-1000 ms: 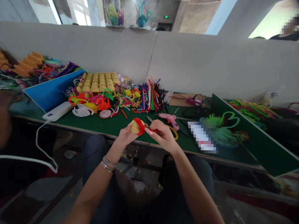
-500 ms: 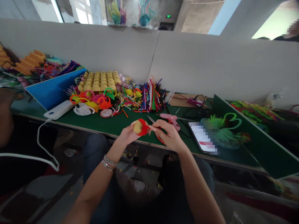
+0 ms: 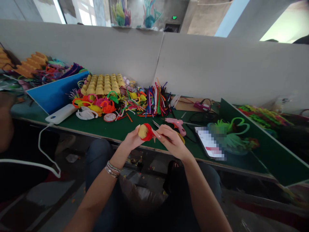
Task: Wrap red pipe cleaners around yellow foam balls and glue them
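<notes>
My left hand [image 3: 131, 139] grips a small yellow ball [image 3: 143, 131] with a red pipe cleaner [image 3: 149, 132] wound round it, held just above the near edge of the green table [image 3: 113, 129]. My right hand [image 3: 170, 140] is closed, its fingers pinching the free end of the red pipe cleaner right beside the ball. Both hands are almost touching. A pink glue gun [image 3: 177, 124] lies on the table just behind my right hand, and a pair of scissors [image 3: 156, 124] lies beside it.
A heap of coloured pipe cleaners [image 3: 154, 100] and finished shapes [image 3: 96, 104] lies at the back left by a yellow egg tray [image 3: 102, 83]. A white power bank [image 3: 60, 114] with cable sits left. A phone [image 3: 210, 141] and a green pipe-cleaner figure [image 3: 229, 132] stand right. Another person's arm [image 3: 4, 125] shows at far left.
My right hand has drawn in closer to the ball, and the loose red loop that hung below it half a second ago is no longer seen. The left hand has hardly moved.
</notes>
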